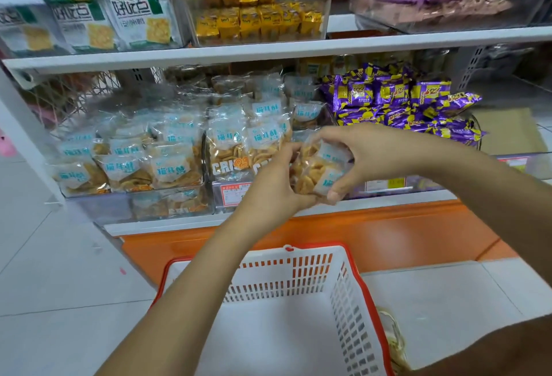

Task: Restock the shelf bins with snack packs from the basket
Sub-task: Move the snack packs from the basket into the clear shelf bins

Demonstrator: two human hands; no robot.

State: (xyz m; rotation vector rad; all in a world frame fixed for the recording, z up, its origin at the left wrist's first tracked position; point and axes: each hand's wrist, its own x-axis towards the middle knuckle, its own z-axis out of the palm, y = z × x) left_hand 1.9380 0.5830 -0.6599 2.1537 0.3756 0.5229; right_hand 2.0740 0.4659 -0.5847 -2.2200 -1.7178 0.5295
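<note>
Above basket (298, 274) | left hand (274, 178) and right hand (358, 154) both pinch clear snack packs (316, 166) | just before middle shelf bin (233, 193), purple packs (397, 98) to right

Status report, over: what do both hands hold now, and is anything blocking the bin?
Grip: left hand and right hand both on clear snack packs. Packs held before the full bin, nothing between. The basket below: no packs seen.
</note>
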